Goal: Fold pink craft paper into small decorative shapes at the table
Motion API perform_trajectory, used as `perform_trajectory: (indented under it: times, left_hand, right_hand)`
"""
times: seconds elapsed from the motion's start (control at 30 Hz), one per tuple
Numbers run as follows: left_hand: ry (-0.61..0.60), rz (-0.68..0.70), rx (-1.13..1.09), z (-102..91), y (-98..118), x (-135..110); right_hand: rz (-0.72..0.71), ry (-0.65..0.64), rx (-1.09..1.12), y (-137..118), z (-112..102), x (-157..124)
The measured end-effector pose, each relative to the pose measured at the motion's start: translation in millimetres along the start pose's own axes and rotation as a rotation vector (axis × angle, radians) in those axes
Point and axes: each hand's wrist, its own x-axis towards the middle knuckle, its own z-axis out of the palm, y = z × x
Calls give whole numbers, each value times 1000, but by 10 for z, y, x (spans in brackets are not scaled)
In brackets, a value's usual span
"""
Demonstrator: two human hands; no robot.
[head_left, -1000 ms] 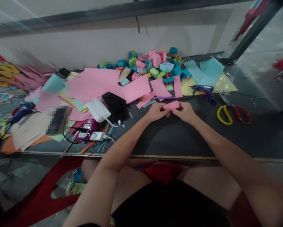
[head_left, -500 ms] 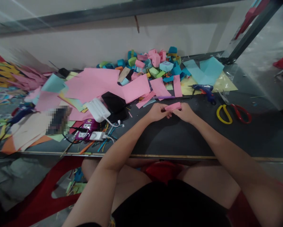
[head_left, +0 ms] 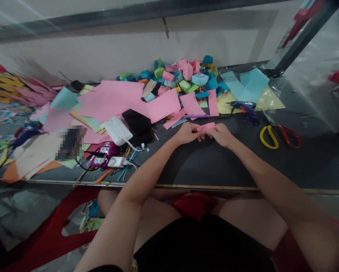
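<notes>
A: What does the head view show of the hands?

B: Above a dark worktop [head_left: 203, 166], a person's left hand [head_left: 187, 133] and right hand [head_left: 222, 135] meet, fingers pinched on a small pink paper piece [head_left: 206, 126], one hand at either end. It is held in front of the body, near the pink sheets [head_left: 163, 105].

A: Why hold it that way?

B: Probably because light paper gives little to grip; pressure from both sides would keep it steady and in sight.

A: And the things around it?

B: The scissors [head_left: 272, 124] and a blue glue gun [head_left: 244, 106] lie to the right, apparently within easy reach. A heap of small coloured paper shapes [head_left: 187, 71] sits against the wall [head_left: 121, 53], perhaps to leave the front edge free for the forearms.

A: What can't be made out?

B: Fingers cover the paper's ends and lower edge, so any fold there cannot be told. At left, pixelation masks a dark object [head_left: 70, 141]. The upper arms are cut off by the frame.
</notes>
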Motion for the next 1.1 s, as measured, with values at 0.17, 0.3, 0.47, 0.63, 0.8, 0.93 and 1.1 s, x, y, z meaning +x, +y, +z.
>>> perform_trajectory:
  times: [0.17, 0.3, 0.47, 0.63, 0.8, 0.93, 1.1]
  left_hand:
    - [102, -69, -127, -35, -51, 31]
    - [252, -229, -381, -51, -21, 58]
    - [130, -440, -580, -21, 50, 63]
    - [48, -545, -617, 9, 107, 53]
    - [-7, -560, -582, -24, 105, 46]
    - [-40, -555, -544, -46, 66, 48]
    - [-65, -544, -541, -74, 18, 58]
  right_hand:
    - [-181, 214, 49, 12, -6, -35]
    - [-486, 522, -183, 6, -53, -77]
    - [-675, 423, -415, 9, -25, -87]
    - [-733, 368, -484, 31, -14, -63]
    - [-780, 323, -537, 28, -30, -69]
    - [-825, 274, -614, 1, -25, -73]
    - [-921, 315, -717, -10, -9, -39]
